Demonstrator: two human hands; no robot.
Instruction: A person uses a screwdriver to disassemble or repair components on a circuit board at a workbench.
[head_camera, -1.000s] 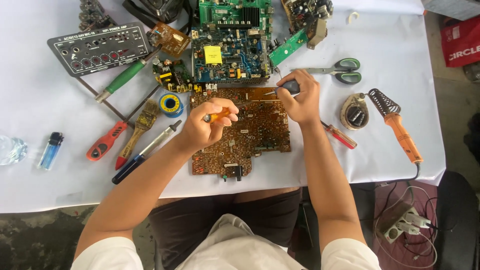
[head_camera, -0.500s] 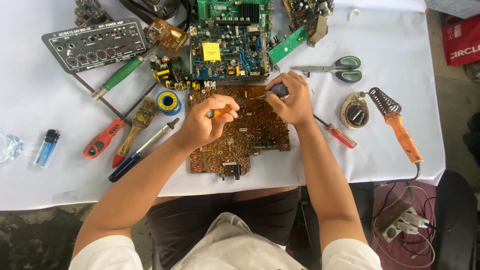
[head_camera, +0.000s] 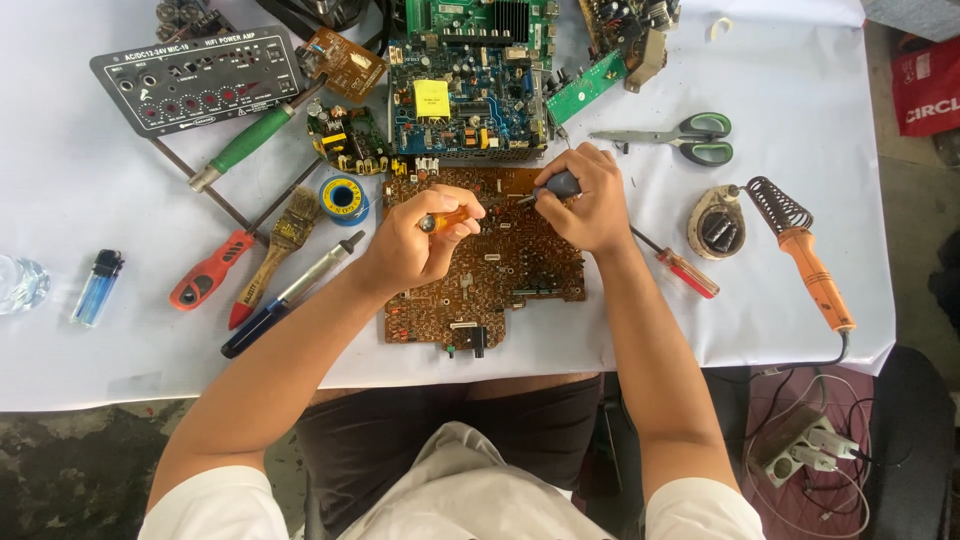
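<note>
A brown circuit board (head_camera: 500, 285) lies copper side up on the white table in front of me. My left hand (head_camera: 415, 245) hovers over its upper left part, fingers closed on a small orange-handled tool (head_camera: 441, 220). My right hand (head_camera: 590, 205) rests at the board's top edge and grips a dark grey-handled tool (head_camera: 557, 184), whose tip points left toward the orange tool. The two tool tips almost meet above the board.
A blue circuit board (head_camera: 465, 95) sits just behind the brown one. To the right are scissors (head_camera: 690, 138), a red screwdriver (head_camera: 682, 270) and an orange soldering iron (head_camera: 805, 260) on its stand. On the left lie a solder reel (head_camera: 343, 197), a brush (head_camera: 275, 250), a green screwdriver (head_camera: 245, 145), a lighter (head_camera: 97, 288) and a black panel (head_camera: 195, 78).
My right hand has shifted slightly left and nearer along the board's top edge, closer to my left hand. The left hand has barely moved.
</note>
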